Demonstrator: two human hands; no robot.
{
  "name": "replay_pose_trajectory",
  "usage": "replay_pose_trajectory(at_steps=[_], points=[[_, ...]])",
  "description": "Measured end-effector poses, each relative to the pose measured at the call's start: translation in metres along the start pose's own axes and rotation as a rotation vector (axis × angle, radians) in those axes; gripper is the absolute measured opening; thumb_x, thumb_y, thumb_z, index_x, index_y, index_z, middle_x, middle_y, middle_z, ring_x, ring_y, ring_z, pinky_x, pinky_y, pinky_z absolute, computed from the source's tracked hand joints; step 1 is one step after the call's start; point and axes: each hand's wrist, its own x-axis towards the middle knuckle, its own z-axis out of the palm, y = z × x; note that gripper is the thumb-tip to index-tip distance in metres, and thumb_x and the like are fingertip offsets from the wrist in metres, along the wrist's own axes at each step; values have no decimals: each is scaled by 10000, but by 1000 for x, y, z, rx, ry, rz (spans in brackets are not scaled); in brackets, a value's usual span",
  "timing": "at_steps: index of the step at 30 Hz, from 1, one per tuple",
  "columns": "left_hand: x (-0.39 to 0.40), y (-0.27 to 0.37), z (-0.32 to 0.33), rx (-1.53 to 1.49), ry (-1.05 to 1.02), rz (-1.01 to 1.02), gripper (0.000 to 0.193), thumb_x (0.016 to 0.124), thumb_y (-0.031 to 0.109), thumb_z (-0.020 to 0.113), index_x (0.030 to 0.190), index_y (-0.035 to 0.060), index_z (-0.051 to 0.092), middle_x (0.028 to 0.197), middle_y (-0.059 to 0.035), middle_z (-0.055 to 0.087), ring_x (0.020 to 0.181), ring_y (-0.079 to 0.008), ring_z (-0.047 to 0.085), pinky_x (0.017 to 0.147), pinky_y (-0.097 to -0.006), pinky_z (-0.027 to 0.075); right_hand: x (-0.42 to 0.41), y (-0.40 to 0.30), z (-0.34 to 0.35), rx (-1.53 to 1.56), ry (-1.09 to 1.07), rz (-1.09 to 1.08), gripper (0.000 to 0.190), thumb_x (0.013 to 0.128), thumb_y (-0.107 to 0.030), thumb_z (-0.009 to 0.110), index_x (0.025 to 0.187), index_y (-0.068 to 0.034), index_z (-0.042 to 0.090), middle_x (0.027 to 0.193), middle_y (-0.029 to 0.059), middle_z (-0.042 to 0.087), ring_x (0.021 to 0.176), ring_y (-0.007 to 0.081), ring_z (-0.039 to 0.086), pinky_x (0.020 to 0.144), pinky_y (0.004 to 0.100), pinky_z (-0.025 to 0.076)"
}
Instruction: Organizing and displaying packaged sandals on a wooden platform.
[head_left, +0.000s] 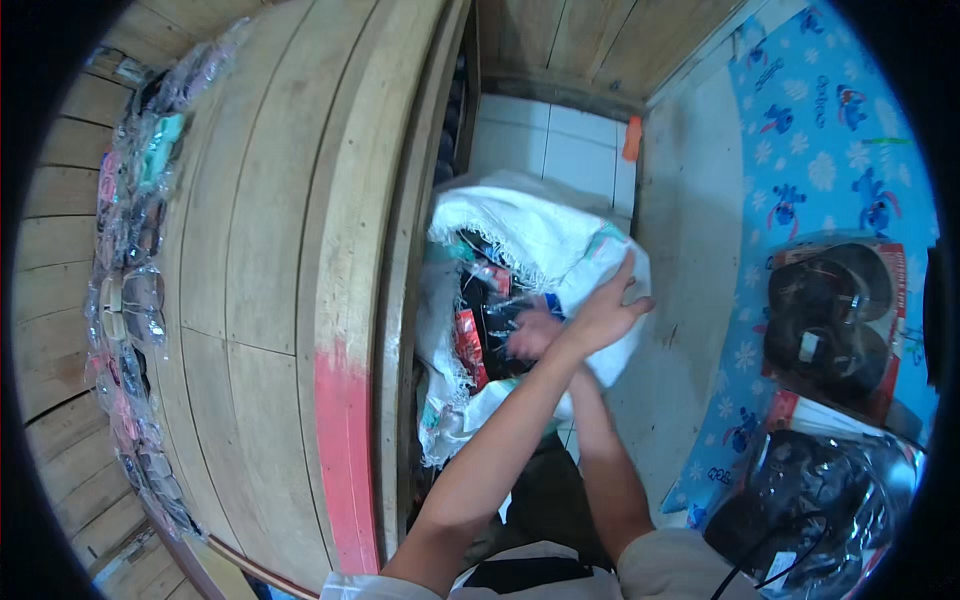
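Observation:
A white woven sack (525, 210) with frayed edges gapes before me. In it lie black items in clear plastic (495, 319) and a red packet (469, 345). My forearms cross, the left one on top. My left hand (611, 307) rests on the sack's right side, its thumb and a finger apart. My right hand (536, 330) reaches into the sack's mouth among the wrapped items. It is blurred and partly hidden by my left wrist, so whether it grips anything cannot be told.
A wooden plank surface (262, 225) with a part-red edge is at left, packaged footwear (139, 300) beyond it. At right, a blue patterned sheet (795, 172) bears packaged black items (829, 322). An orange object (632, 139) lies by the tiled floor (577, 135).

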Motion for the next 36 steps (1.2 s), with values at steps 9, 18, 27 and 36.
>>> replay_pose_trajectory(at_steps=[9,18,27,36], points=[[-156,-138,-165,1567,269,-343,586,747,43,601,1307,120,450,1324,-204,429,1167,-330,487,921,-429,449,28,-86,7,123,470,-53,313,894,-274,535,1040,-2,584,950,121,666,881,212,659,789,305,495],[-162,-139,-179,1388,-134,-211,148,758,169,619,892,153,678,1089,-78,588,1191,-253,472,963,-454,358,9,62,104,-592,-121,202,1025,609,-378,841,1389,6,298,1333,234,457,1254,327,450,1046,378,355],[-109,-55,-193,360,423,-92,618,773,269,738,1313,113,481,1283,-148,515,1155,-313,513,972,-420,404,4,-107,44,-393,244,-50,395,782,-114,740,1129,-1,588,1032,46,649,926,123,590,831,282,465],[-189,-137,-188,-454,357,-585,584,907,466,558,1338,106,399,1355,-144,465,1227,-230,466,933,-397,415,-47,-147,-17,-5,89,57,512,775,-54,714,1242,-19,505,1066,39,636,963,132,586,862,269,450]])
